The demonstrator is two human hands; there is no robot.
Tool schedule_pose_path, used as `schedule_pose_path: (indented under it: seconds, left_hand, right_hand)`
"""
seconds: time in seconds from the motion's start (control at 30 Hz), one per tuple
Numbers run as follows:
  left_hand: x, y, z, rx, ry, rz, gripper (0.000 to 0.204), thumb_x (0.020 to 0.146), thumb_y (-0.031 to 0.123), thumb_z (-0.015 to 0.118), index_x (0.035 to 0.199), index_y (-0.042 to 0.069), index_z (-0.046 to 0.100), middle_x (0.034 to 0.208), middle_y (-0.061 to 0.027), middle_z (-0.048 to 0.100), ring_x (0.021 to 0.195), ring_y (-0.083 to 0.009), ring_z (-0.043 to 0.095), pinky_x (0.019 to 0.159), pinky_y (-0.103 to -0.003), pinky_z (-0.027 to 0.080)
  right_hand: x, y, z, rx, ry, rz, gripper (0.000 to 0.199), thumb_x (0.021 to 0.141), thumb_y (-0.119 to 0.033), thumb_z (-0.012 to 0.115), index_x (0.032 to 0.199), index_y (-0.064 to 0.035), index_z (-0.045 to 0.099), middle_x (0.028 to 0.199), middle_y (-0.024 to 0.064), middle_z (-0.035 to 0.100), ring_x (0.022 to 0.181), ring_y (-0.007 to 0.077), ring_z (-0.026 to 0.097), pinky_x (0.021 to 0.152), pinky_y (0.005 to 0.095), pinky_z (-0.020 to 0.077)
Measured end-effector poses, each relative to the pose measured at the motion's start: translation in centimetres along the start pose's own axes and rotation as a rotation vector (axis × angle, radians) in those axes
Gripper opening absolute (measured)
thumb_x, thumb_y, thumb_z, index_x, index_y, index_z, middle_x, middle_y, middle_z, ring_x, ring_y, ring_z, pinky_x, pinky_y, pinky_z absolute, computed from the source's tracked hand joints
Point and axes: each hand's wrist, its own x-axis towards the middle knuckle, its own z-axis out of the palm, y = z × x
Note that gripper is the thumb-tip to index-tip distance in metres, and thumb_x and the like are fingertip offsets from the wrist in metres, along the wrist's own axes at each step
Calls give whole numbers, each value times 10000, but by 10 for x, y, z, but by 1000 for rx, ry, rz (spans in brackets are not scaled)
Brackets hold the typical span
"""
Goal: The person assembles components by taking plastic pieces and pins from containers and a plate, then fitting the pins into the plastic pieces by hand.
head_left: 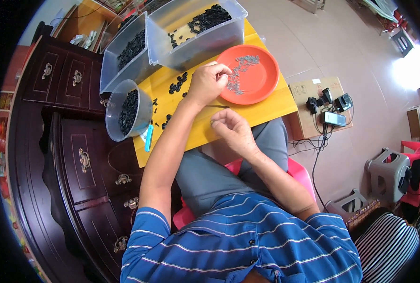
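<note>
My left hand point(209, 84) is at the left rim of a round orange plate point(265, 70), its fingertips pinched together over the edge. Whatever they hold is too small to make out. On the plate lie many thin grey metal pins point(240, 66), loosely heaped. Lower down, my right hand point(234, 128) hovers by the yellow board's near edge with thumb and fingers curled together; anything in them is hidden. A thin dark rod point(218, 106) shows between the two hands. Small black oval parts point(177, 85) sit on the yellow board point(266, 111) left of my left hand.
Two clear bins point(172, 61) with black parts stand at the board's far side. A round clear tub point(144, 106) of black pieces and a turquoise-handled cutter point(148, 137) are at left. Dark drawers point(78, 151) flank me; a carton point(297, 94) with cabled devices stands right.
</note>
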Motion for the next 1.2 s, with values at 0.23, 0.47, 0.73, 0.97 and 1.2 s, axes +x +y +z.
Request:
schedule_pose_path:
  seconds: [0.23,0.47,0.73,0.97,1.2]
  left_hand:
    - [-71,7,-22,-311,116,-229,140,845,7,661,954,30,745,820,-43,671,712,-122,630,664,-272,500]
    - [-156,8,-23,-553,129,-498,155,896,0,682,1043,36,719,893,38,676,762,-15,583,689,-201,485]
    - [-168,27,-25,-608,169,-432,220,918,-28,644,1132,22,659,915,46,624,785,-4,561,722,-170,468]
    - [-166,33,-24,-535,196,-399,221,891,-29,646,1107,15,666,888,7,655,776,-49,600,718,-221,510]
    - [-165,33,-24,-502,222,-407,225,880,-42,649,1097,16,665,875,8,655,767,-41,603,710,-215,510]
  right_hand:
    - [-1,-7,3,79,19,60,132,957,-61,641,1083,-24,626,908,-24,625,802,41,577,748,206,492]
    - [0,0,0,18,34,39,138,947,-52,647,1077,-12,622,885,-11,635,794,57,597,742,221,511]
    - [-2,3,7,-59,21,59,132,936,-43,661,1061,-5,641,888,-11,651,795,52,600,744,216,506]
    - [-4,5,6,-84,13,70,124,933,-43,668,1050,-4,653,884,-12,656,792,50,603,742,215,510]
    - [-4,4,7,-83,12,62,130,931,-43,671,1054,-5,657,886,-10,659,803,50,603,749,213,509]
